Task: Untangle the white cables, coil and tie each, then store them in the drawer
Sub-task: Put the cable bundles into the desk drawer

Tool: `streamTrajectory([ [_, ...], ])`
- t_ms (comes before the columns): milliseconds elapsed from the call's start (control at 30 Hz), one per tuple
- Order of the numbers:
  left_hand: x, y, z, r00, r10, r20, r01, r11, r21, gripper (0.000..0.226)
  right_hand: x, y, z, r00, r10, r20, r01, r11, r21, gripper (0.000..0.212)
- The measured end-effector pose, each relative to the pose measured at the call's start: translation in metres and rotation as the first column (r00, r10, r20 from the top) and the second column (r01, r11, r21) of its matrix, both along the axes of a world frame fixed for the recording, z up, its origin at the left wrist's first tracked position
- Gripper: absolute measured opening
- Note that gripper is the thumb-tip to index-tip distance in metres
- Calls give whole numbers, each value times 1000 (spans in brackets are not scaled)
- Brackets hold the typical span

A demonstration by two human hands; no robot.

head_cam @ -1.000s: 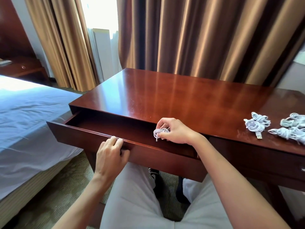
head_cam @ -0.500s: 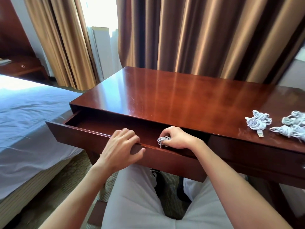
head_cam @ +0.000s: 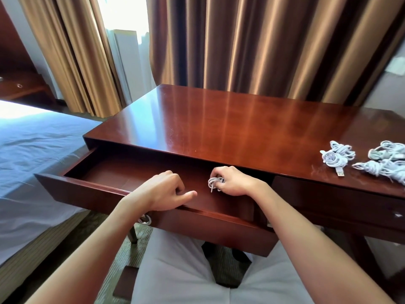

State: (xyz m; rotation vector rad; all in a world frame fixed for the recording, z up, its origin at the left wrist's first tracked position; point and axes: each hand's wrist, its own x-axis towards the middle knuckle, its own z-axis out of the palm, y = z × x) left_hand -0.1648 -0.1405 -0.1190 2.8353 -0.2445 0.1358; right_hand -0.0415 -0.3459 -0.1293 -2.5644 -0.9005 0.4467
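Note:
The wooden drawer (head_cam: 92, 191) of the desk stands pulled out wide, its inside bare. My right hand (head_cam: 234, 181) is down inside the drawer at its right end, shut on a small coiled white cable (head_cam: 214, 183). My left hand (head_cam: 163, 190) rests on the drawer's front edge with fingers curled and thumb out, holding nothing. On the desk top at the far right lie more coiled white cables: one bundle (head_cam: 336, 155) with a USB plug sticking out, and others (head_cam: 385, 161) beside it running past the frame edge.
The glossy brown desk top (head_cam: 219, 128) stretches back to brown curtains. A bed with a white sheet (head_cam: 32, 154) stands close on the left. A metal ring pull (head_cam: 145, 220) hangs on the drawer front. My legs in light trousers sit under the drawer.
The drawer has come out further. My left hand moved from the drawer front's lip onto its top edge, further right. My right hand lowered the coiled cable into the drawer.

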Motion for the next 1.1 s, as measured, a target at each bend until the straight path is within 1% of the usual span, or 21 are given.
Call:
streamTrajectory([
  [100,9,-3,4,1000,10,-9,-10,1000,2,59,2,-4,-2,999,-19,39,19,1000,-1,13],
  [267,35,-14,13,1000,-7,-1,7,997,78,51,5,-11,-4,997,-42,70,45,998,-43,17],
  [367,51,-22,16,999,-18,29,15,994,106,49,4,-14,-3,996,-45,81,49,997,-54,34],
  [467,64,-33,22,998,-51,43,47,995,87,48,-1,-25,6,997,-22,79,26,999,-42,41],
  [533,74,-42,27,995,-90,52,87,995,55,48,-5,-37,18,999,-18,28,17,999,40,45],
  [567,78,-48,29,993,-104,58,101,994,46,46,-7,-44,25,1000,-28,-2,28,992,121,43],
  [633,85,-62,35,990,-119,69,117,992,45,44,-8,-58,42,995,-83,-54,95,952,290,32],
  [667,89,-70,38,990,-120,78,117,992,48,43,-8,-66,51,992,-116,-60,129,930,344,25],
  [733,96,-89,45,986,-129,104,125,991,48,39,-3,-86,64,981,-194,-26,189,905,380,16],
  [767,100,-97,48,985,-137,109,134,990,39,35,0,-95,69,971,-238,10,218,905,364,13],
  [833,110,-118,56,980,-167,107,165,986,30,26,5,-120,79,939,-319,131,273,920,281,8],
  [900,122,-145,64,970,-220,107,217,975,39,21,11,-147,87,894,-384,232,343,918,199,11],
  [967,134,-176,72,948,-298,109,292,954,66,17,17,-177,91,850,-450,274,421,893,162,12],
  [1033,145,-208,78,922,-374,105,364,926,100,22,22,-205,95,801,-517,302,500,855,139,12],
  [1100,157,-235,80,901,-422,102,409,903,128,37,26,-228,98,763,-566,312,562,819,112,17],
])
